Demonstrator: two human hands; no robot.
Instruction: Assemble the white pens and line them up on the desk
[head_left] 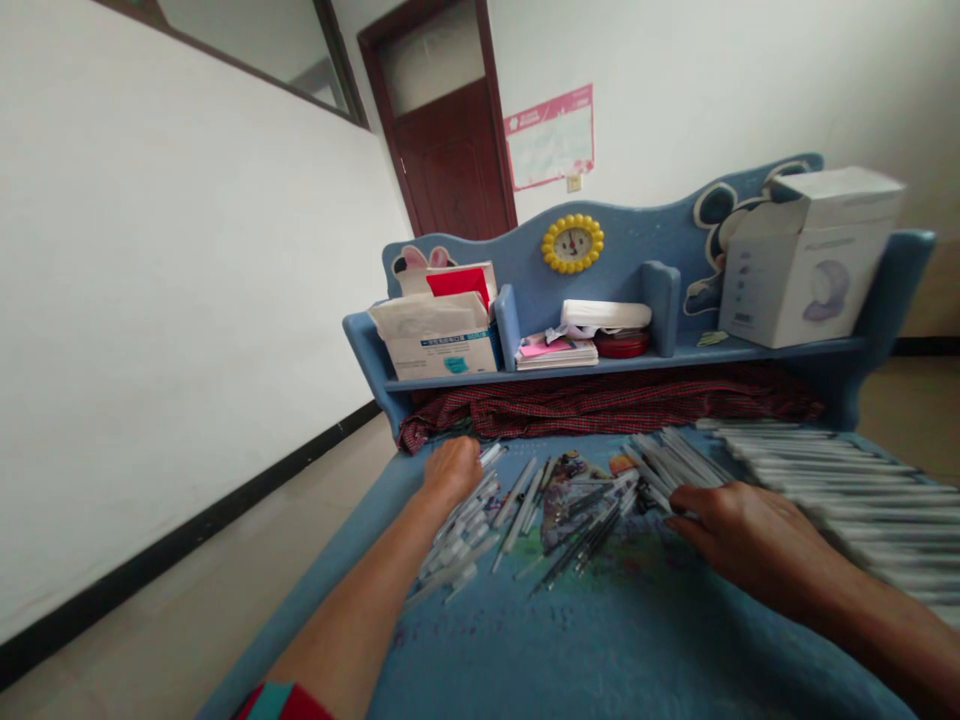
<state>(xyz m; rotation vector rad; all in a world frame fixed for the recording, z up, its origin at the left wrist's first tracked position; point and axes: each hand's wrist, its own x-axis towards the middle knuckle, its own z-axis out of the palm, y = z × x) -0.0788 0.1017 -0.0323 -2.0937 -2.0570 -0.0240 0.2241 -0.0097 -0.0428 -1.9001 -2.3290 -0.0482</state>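
My left hand [453, 472] is closed over the far end of a heap of short whitish plastic pieces [459, 540], perhaps pen caps. Its fingertips face away, so what they hold is hidden. At the right, my right hand [731, 520] pinches the near end of a slim whitish tube, like a pen barrel [658, 497], beside a bunch of similar tubes [686, 458]. Between the hands lie thin dark sticks like pen refills [581, 545] and a few loose pale tubes [517, 515]. Small print is too blurred to read.
A thick row of white pen-like tubes [847, 490] covers the right of the blue desk [480, 660]. Checked cloth [600, 400] lies along the back under a shelf [675, 352]. On it stand a mask box [442, 345], papers [559, 352] and a large white carton [814, 265].
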